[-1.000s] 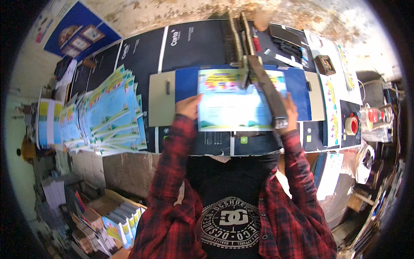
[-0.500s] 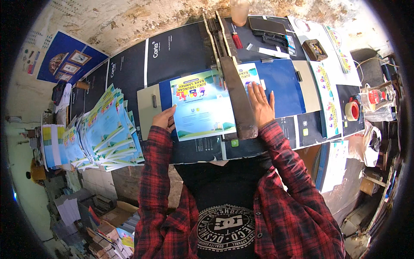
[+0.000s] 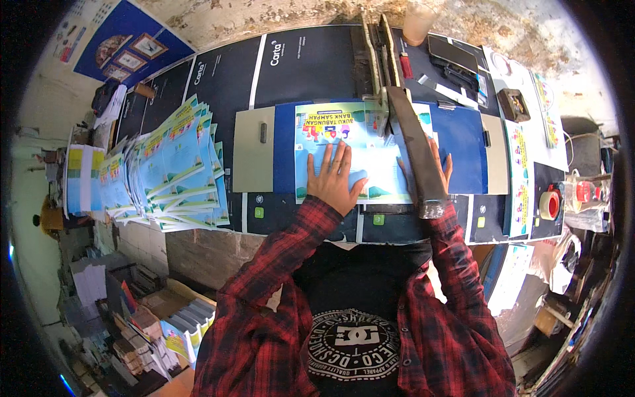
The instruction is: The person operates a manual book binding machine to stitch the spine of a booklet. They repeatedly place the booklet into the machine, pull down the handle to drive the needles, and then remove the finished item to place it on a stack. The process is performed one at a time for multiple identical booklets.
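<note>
Head view: the left hand (image 3: 333,182) lies flat, fingers spread, on the sheet (image 3: 382,155), apparently to keep it steady on the blue board (image 3: 466,145). The right hand (image 3: 443,171) is at its right edge, partly hidden by the lever (image 3: 415,142); whether it grips, I cannot tell. On the surface (image 3: 311,66) behind, the small box's (image 3: 514,104) contents and the cup's (image 3: 418,25) are unclear

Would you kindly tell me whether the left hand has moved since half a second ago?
Yes: the left hand has moved right, away from the tan panel to its left, and now lies spread on the printed sheet.
</note>
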A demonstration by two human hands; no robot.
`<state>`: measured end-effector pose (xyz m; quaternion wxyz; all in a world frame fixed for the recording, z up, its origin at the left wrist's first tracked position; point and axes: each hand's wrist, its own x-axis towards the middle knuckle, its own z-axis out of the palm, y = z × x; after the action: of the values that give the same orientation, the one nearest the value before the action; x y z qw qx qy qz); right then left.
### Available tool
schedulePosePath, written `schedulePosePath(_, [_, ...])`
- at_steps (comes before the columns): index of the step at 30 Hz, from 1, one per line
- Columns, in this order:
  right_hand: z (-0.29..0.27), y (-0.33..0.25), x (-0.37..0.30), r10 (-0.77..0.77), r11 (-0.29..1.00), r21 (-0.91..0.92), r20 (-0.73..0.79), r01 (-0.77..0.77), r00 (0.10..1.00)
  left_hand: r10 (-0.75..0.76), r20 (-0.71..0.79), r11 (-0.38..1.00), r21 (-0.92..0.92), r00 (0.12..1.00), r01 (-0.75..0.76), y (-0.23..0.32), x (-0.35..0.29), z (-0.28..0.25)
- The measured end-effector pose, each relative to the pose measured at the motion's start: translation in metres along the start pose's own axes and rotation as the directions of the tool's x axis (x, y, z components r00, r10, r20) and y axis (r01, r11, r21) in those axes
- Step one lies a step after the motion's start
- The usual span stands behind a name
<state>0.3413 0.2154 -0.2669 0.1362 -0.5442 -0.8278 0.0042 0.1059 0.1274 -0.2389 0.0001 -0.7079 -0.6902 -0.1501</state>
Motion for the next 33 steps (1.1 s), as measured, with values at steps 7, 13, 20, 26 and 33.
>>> schedulePosePath(7, [-0.089,0.003,0.055,-0.003,0.940,0.339,0.123,-0.039,0.992,-0.043,-0.115,0.998,-0.047,0.992,0.038,0.000,0.000,0.022])
schedulePosePath(13, [-0.249,-0.132,0.102,-0.155,0.848,0.519,0.060,0.102,0.986,-0.085,-0.121,0.994,-0.079,0.989,0.075,-0.001,-0.005,0.026])
schedulePosePath(20, [-0.111,-0.121,0.009,-0.171,0.985,-0.015,0.116,0.174,0.978,-0.092,-0.061,0.982,-0.172,0.994,0.081,0.006,-0.001,0.016])
schedulePosePath(26, [-0.117,-0.121,0.017,-0.205,0.972,0.123,0.048,0.198,0.978,-0.120,-0.036,0.978,-0.177,0.992,0.112,0.002,-0.002,0.012])
schedulePosePath(33, [-0.208,-0.074,0.100,0.043,0.362,0.892,0.273,-0.270,0.961,-0.122,-0.095,0.985,-0.130,0.988,0.110,-0.005,-0.007,0.018])
